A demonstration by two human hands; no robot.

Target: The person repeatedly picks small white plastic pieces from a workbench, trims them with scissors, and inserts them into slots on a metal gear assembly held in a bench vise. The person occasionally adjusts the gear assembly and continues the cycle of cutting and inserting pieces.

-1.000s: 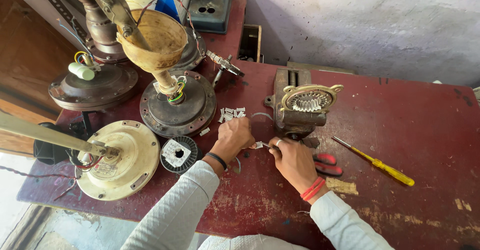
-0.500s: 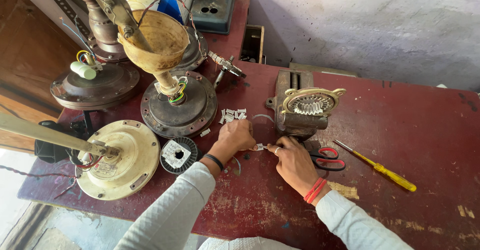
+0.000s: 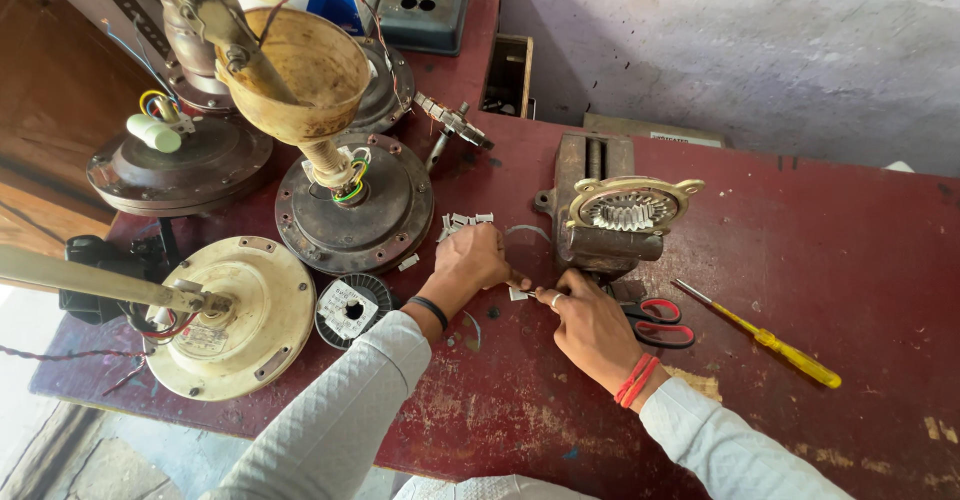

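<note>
My left hand [image 3: 470,265] and my right hand [image 3: 590,322] meet over the dark red workbench [image 3: 800,260], fingertips pinched together on a small pale strip [image 3: 522,292]. Just behind the hands stands a grey vise [image 3: 600,222] with a toothed metal fan part [image 3: 630,203] resting on top. A pile of small white strips [image 3: 460,224] lies just beyond my left hand. Red-handled scissors [image 3: 658,322] lie right beside my right hand.
Ceiling fan motors [image 3: 355,205] and a cream fan housing [image 3: 235,315] crowd the left side, with a wire spool [image 3: 350,310] near my left forearm. A yellow-handled screwdriver [image 3: 770,338] lies to the right. A dark box [image 3: 420,0] sits at the back.
Both hands stay pinched together at the same spot in front of the vise. The view has shifted slightly; nothing on the bench has moved.
</note>
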